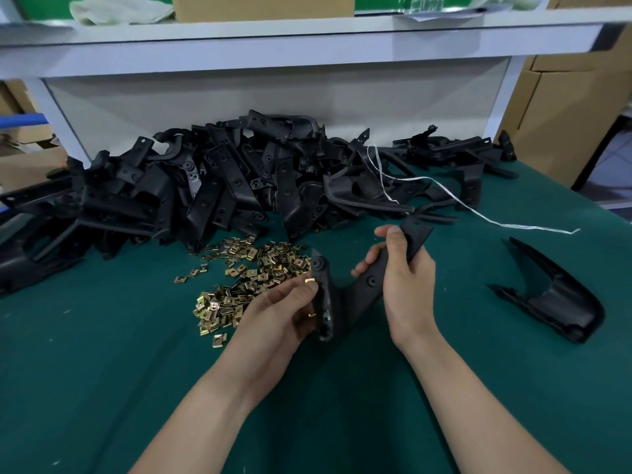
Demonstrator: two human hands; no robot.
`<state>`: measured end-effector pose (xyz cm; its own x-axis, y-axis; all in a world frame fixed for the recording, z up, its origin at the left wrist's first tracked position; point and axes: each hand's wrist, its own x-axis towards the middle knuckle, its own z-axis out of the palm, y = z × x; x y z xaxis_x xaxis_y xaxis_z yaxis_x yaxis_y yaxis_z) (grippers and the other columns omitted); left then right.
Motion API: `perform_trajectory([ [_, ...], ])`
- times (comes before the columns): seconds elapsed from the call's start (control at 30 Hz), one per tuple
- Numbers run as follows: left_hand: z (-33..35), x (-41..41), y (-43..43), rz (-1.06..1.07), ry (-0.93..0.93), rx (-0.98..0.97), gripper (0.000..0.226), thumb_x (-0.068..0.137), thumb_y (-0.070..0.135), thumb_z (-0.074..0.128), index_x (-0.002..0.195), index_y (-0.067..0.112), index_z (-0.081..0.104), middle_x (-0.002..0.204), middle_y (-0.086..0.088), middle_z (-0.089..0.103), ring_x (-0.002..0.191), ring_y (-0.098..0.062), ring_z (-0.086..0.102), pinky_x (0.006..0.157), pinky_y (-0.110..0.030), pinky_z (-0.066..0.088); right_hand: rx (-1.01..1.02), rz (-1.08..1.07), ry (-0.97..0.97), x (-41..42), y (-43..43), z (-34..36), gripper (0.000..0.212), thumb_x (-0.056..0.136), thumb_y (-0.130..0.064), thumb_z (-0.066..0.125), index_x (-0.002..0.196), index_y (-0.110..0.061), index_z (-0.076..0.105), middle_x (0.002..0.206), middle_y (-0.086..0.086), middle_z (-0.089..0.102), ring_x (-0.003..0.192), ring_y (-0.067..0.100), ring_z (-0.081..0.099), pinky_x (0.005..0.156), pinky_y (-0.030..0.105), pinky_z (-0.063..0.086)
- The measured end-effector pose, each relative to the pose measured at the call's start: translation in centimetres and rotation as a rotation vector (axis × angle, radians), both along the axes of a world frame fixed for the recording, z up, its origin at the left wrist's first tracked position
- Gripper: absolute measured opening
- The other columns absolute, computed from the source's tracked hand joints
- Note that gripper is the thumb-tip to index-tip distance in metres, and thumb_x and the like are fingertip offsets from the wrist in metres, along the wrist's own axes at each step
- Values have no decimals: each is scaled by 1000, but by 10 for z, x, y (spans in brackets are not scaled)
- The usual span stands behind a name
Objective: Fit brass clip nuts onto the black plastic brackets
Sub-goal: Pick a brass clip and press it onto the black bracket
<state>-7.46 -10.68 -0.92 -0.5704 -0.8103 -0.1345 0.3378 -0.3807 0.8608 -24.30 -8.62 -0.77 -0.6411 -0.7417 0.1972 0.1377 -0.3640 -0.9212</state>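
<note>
Hands meet just below centre of the green surface [102, 354]. The right hand [407, 278] has its grip wrapped round the upper limb of a black plastic bracket [355, 289], thumb on the near face and fingers curled behind, holding it off the surface. The left hand [284, 309] has its grip closed in a pinch on one brass clip nut [309, 280], which touches the left edge of the bracket's other limb.

That limb runs roughly from 12 to 6 o'clock, while the gripped limb slants away toward 1 o'clock. The clip nut lies at 9 o'clock of the limb, so the seating push looks to go toward 3 o'clock, across the long axis, with the left hand plainly the nearer one and the right acting as the brace. A second brass glint shows lower down, between the left palm and the bracket; whether it is seated or merely held I cannot tell.

Loose clip nuts [253, 271] lie heaped at 10 o'clock of the left hand, close by. The bracket pile [191, 186] stretches from 9 to 1 o'clock behind them. One separate bracket [554, 295] lies alone at 3 o'clock, well apart.
</note>
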Motion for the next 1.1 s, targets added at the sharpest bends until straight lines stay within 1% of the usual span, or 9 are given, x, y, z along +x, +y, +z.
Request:
perform_trajectory([
  [0.07, 2, -5, 6, 20, 10, -10, 25, 87, 20, 71, 110, 10, 73, 113, -10, 73, 109, -23, 68, 105, -44, 48, -6, -26, 42, 6, 2, 2, 25, 107, -33, 48, 96, -15, 63, 63, -2, 60, 57, 19, 65, 61, 32, 56],
  [0.13, 2, -12, 12, 82, -24, -46, 36, 84, 24, 73, 118, 13, 68, 117, -7, 73, 114, -23, 68, 104, -44, 49, -15, -45, 70, 13, 3, 3, 25, 108, -32, 47, 96, -17, 63, 63, -3, 60, 58, 19, 66, 61, 29, 55],
  [0.27, 1, -18, 19, 251, -124, -123, 7, 91, 23, 69, 93, 23, 76, 102, -8, 77, 100, -28, 73, 90, -41, 58, -18, -56, 114, 24, 6, 5, 24, 108, -29, 45, 97, -18, 63, 63, -3, 61, 61, 19, 66, 62, 22, 52],
  [0.43, 2, -18, 18, 327, -160, -175, 14, 94, 19, 68, 90, 29, 77, 99, -5, 77, 96, -24, 73, 80, -30, 60, -23, -43, 101, 28, 7, 7, 24, 109, -26, 44, 99, -14, 62, 62, -3, 61, 61, 18, 66, 61, 21, 52],
  [0.5, 2, -18, 18, 328, -155, -187, 12, 94, 19, 68, 93, 28, 77, 100, -6, 77, 97, -25, 73, 81, -29, 60, -25, -39, 85, 28, 7, 8, 23, 109, -25, 45, 98, -14, 62, 62, -3, 61, 60, 18, 65, 60, 21, 52],
  [0.67, 3, -17, 20, 351, -156, -212, 13, 93, 18, 70, 92, 28, 78, 98, 0, 78, 94, -16, 74, 74, -20, 57, -24, -34, 72, 27, 7, 8, 24, 108, -25, 45, 98, -13, 62, 62, -2, 61, 59, 18, 65, 59, 20, 51],
  [0.93, 3, -18, 20, 383, -196, -228, 8, 92, 19, 71, 94, 25, 77, 97, 3, 78, 94, -14, 74, 75, -18, 57, -25, -20, 64, 27, 7, 7, 24, 109, -27, 45, 99, -13, 62, 63, -2, 62, 61, 19, 66, 61, 21, 52],
  [1.0, 3, -18, 20, 391, -201, -248, 13, 92, 19, 72, 90, 29, 78, 95, 4, 78, 92, -12, 74, 72, -16, 55, -28, -20, 62, 27, 7, 7, 24, 109, -27, 45, 99, -13, 62, 64, -1, 62, 61, 19, 66, 61, 22, 52],
  [1.1, 5, -17, 21, 418, -215, -304, 29, 92, 20, 72, 81, 47, 76, 90, 11, 78, 86, -4, 73, 68, -12, 52, -27, -22, 77, 28, 7, 6, 23, 109, -28, 45, 100, -14, 62, 64, -2, 62, 61, 19, 66, 61, 22, 52],
])
